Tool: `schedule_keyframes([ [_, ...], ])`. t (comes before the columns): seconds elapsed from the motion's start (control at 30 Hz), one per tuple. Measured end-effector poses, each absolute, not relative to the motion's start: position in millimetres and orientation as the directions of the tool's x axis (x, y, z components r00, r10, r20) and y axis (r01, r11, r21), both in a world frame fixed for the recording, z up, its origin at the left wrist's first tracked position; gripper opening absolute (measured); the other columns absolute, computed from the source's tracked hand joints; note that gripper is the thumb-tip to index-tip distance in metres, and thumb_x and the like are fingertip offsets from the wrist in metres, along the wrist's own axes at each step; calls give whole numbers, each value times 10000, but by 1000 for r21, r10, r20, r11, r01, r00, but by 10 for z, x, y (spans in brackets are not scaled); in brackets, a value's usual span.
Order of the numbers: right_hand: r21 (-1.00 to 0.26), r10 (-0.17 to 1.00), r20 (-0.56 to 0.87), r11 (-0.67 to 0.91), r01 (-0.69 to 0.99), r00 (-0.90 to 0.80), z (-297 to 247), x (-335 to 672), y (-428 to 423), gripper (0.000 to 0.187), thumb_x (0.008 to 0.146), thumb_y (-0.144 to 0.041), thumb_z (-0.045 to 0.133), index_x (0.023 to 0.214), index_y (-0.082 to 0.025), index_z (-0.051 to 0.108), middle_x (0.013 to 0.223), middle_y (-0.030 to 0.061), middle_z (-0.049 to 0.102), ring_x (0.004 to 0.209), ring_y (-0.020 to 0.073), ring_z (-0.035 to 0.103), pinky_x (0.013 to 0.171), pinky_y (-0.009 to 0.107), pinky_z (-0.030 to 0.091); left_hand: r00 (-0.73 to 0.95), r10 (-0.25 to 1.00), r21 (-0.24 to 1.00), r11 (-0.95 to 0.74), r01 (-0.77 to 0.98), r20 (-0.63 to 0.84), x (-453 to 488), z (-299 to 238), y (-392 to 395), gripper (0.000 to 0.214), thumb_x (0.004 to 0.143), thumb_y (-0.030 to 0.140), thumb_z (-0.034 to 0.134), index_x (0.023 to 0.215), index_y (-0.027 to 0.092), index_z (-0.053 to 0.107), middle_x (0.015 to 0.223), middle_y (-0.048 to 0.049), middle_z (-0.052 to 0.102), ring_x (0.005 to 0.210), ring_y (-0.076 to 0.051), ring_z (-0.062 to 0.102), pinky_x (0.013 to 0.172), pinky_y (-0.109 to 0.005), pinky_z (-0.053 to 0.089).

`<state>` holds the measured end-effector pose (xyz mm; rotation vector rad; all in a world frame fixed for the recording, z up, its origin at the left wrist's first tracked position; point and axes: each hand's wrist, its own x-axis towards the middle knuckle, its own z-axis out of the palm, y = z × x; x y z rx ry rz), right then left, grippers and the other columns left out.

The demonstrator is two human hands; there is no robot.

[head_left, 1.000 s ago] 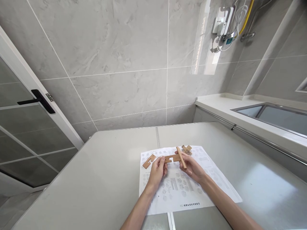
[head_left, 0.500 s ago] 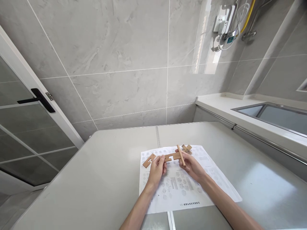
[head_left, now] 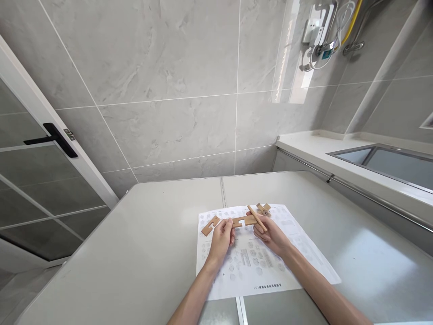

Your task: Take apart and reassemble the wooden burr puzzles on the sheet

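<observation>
My left hand (head_left: 222, 238) pinches the near end of a flat notched wooden piece (head_left: 244, 221) that lies across a printed instruction sheet (head_left: 257, 264). My right hand (head_left: 271, 234) grips a thin wooden strip (head_left: 256, 218), set crosswise against the far end of that notched piece. A second notched wooden piece (head_left: 210, 225) lies on the sheet just left of my left hand. Two small wooden bits (head_left: 263, 208) rest on the sheet beyond my right hand.
The sheet lies on a grey table (head_left: 149, 253) with a seam down its middle. A tiled wall stands behind it. A white counter with a steel sink (head_left: 385, 160) is to the right. A glass door with a black handle (head_left: 56, 140) is to the left.
The thin strip in my right hand has tilted, its near end swinging to the right. My left hand and the loose pieces have stayed put.
</observation>
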<state>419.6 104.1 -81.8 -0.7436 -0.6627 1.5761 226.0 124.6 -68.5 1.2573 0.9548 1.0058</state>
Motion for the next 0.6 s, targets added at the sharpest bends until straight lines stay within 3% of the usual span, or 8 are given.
schedule_keyframes([
  [0.37,-714,972,-111,-223,-664,-207,-771,4281,1011,308,916,-318,693,1156,-141,772,452,-130,271,365,36,74,345,184,151,291,957,999,19,-40,-7,2259,-691,1248,509,942,654,569,723,208,458,633,44,502,477,-63,408,468,-206,327],
  [0.6,-786,986,-78,-150,-599,-145,-772,4270,1000,333,917,-333,709,1196,-156,757,453,-125,285,365,29,118,356,165,167,283,959,1000,0,-21,6,2263,-690,1253,512,947,667,554,729,213,455,616,46,494,480,-70,410,474,-207,328],
])
